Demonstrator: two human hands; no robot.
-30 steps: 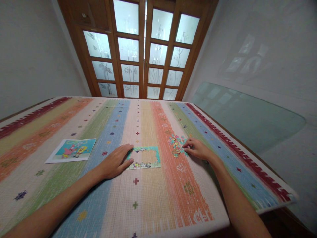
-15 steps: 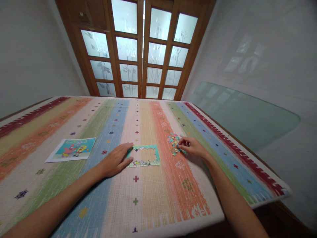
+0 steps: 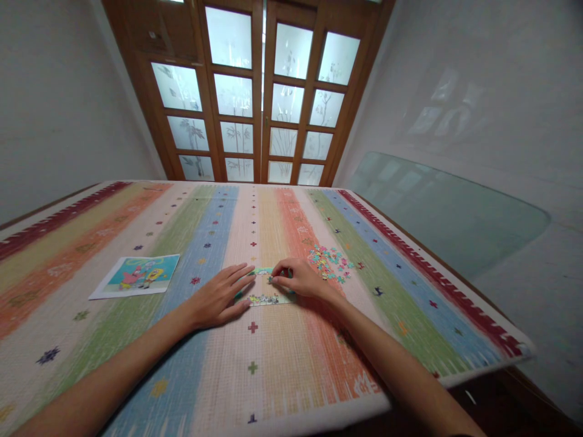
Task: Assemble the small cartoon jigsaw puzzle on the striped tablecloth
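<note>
A partly assembled jigsaw puzzle [image 3: 266, 300] lies on the cloth, its border joined around a bare middle. My left hand [image 3: 221, 294] rests over the puzzle's left edge, fingers stretched out and apart. Above the puzzle's right part is my right hand [image 3: 300, 278], thumb and fingers pinched on a small puzzle piece [image 3: 270, 280]; the fingers mostly cover it. The puzzle's right edge is largely hidden by this hand. Just beyond the right hand lies a loose pile of puzzle pieces [image 3: 334, 262], mostly turquoise and pink.
A printed cartoon picture [image 3: 141, 274] lies to the left on the striped tablecloth [image 3: 282, 364]. The table's near edge and right edge drop off in front of me. Wooden doors [image 3: 262, 91] with frosted panes stand behind, and a pale glass sheet [image 3: 446, 206] is at the right wall.
My right hand has moved left from the pile to the puzzle, carrying a piece. The pile looks more spread out. My left hand stays at the puzzle's left edge.
</note>
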